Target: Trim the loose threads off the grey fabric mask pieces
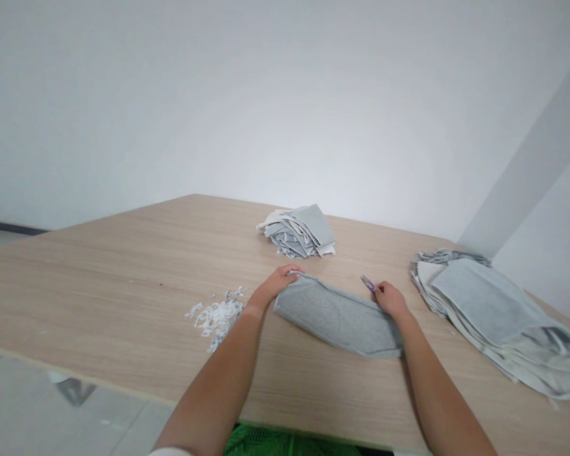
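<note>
A folded piece of grey fabric (337, 316) lies flat on the wooden table in front of me. At its upper left corner, my left hand (282, 278) is closed on the cloth edge. My right hand (390, 299) grips a small pair of thread snips (368, 282) with purple handles, the blades pointing up and to the left. That hand rests by the upper right end of the fabric; whether its fingers also pinch the cloth, I cannot tell. To the left of my left forearm is a heap of white and grey scraps (218, 318), partly hidden by the arm.
Beyond my hands sits a pile of folded grey and cream cloth pieces (298, 231). A larger stack of similar pieces (494, 310) lies along the right side of the table (137, 266). A white wall (275, 101) stands behind the table.
</note>
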`<state>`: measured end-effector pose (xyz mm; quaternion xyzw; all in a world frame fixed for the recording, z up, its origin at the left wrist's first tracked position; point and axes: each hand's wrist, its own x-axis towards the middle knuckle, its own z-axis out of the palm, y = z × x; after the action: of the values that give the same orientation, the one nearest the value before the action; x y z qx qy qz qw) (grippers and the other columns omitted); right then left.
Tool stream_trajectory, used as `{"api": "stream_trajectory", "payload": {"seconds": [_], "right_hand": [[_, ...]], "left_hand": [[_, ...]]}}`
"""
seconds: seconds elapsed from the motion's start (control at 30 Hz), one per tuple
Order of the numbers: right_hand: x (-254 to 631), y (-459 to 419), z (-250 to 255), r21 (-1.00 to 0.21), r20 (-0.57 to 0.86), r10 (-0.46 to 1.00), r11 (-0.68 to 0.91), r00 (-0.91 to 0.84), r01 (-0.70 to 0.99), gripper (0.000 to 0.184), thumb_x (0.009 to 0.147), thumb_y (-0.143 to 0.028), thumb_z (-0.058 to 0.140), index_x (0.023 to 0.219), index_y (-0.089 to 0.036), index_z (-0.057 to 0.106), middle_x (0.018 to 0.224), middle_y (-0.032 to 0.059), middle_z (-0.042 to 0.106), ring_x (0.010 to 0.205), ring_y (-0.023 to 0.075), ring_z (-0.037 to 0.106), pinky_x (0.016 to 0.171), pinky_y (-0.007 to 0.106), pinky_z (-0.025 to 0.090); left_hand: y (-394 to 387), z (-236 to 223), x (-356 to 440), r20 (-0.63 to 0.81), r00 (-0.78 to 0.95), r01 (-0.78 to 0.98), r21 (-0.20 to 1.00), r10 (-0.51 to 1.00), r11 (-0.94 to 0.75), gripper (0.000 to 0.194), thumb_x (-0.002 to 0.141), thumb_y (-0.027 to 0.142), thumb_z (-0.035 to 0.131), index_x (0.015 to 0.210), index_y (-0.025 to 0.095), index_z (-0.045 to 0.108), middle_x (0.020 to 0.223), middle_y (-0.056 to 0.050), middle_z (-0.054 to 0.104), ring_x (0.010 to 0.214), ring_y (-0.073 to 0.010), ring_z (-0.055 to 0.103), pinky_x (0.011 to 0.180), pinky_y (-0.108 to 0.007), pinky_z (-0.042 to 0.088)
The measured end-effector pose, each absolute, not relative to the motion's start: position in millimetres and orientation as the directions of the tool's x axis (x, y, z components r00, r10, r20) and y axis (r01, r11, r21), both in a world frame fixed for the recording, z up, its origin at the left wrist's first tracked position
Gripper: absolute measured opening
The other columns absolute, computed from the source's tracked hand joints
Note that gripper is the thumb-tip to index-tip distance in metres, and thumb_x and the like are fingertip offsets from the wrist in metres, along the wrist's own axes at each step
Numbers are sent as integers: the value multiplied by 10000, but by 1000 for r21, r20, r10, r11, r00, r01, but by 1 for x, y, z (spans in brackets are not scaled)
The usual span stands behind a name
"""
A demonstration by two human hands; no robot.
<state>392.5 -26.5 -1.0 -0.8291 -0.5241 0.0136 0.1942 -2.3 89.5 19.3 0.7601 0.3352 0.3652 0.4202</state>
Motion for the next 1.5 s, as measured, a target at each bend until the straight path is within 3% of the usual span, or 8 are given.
{"api": "stream_trajectory", "payload": {"seconds": [0.17, 0.3, 0.5, 0.67, 0.8, 1.0, 1.27, 1.5], "right_hand": [[387, -26, 8, -527, 254, 793, -367, 554, 767, 305, 1018, -361, 435, 1114, -179, 661, 980, 136, 775, 866, 223, 734, 758, 301, 480], [370, -18, 16, -747, 264, 828, -148, 495, 648, 303, 1000, -420, 424, 1112, -200, 599, 911, 79, 764, 709, 191, 709, 686, 291, 517], [316, -11, 25, -984, 143, 932, 99, 334, 146, 239, 925, -430, 615, 1023, -212, 618, 790, 16, 692, 596, 158, 637, 547, 261, 549], [276, -10, 34, -974, -6, 997, 12, 79, -226, 131, 928, -293, 702, 984, -191, 643, 897, 47, 738, 648, 133, 693, 547, 215, 581], [249, 1, 38, -932, -44, 992, -84, -120, -354, 106, 971, -211, 645, 1067, -171, 663, 1059, 80, 775, 723, 137, 741, 578, 212, 603], [223, 28, 25, -829, -62, 977, -164, -203, -534, 192, 956, -107, 598, 1128, -157, 665, 1034, 60, 782, 742, 124, 731, 668, 220, 614], [226, 34, 1, -771, -35, 957, -210, -288, -601, 182, 855, -97, 607, 1009, -182, 650, 818, 22, 708, 637, 132, 619, 615, 236, 545], [222, 33, 4, -811, -28, 965, -174, -259, -559, 158, 868, -334, 618, 930, -189, 624, 637, -31, 537, 468, 94, 393, 467, 220, 345]], "left_hand": [[89, 20, 3, 281, 468, 146, 910, 838, -387, 475, 842, 573, 636, 1015, 148, 760, 920, -45, 732, 907, -236, 635, 823, -299, 506], [85, 21, 9, 246, 464, 145, 927, 851, -347, 482, 831, 597, 640, 982, 153, 754, 878, -30, 716, 872, -224, 623, 806, -293, 497], [84, 13, 11, 191, 497, 103, 956, 847, -276, 492, 794, 482, 671, 1165, 165, 734, 982, -39, 738, 864, -205, 633, 798, -292, 491], [92, 6, 16, 178, 431, 112, 962, 885, -248, 501, 783, 582, 672, 1029, 148, 713, 775, 3, 663, 733, -173, 586, 697, -270, 466], [93, 4, 23, 196, 362, 93, 965, 911, -245, 499, 783, 645, 672, 896, 159, 679, 714, 19, 621, 689, -159, 549, 643, -259, 430], [89, 2, 30, 225, 301, 2, 972, 927, -237, 489, 805, 636, 664, 902, 157, 666, 749, 1, 648, 691, -164, 560, 653, -271, 444], [91, 2, 32, 324, 340, -65, 945, 883, -321, 559, 808, 599, 709, 1143, 153, 747, 1098, -84, 759, 1017, -251, 656, 939, -345, 491], [87, 3, 37, 314, 391, -71, 948, 865, -312, 501, 850, 625, 692, 971, 141, 745, 945, -55, 737, 911, -221, 636, 845, -311, 493]]}}
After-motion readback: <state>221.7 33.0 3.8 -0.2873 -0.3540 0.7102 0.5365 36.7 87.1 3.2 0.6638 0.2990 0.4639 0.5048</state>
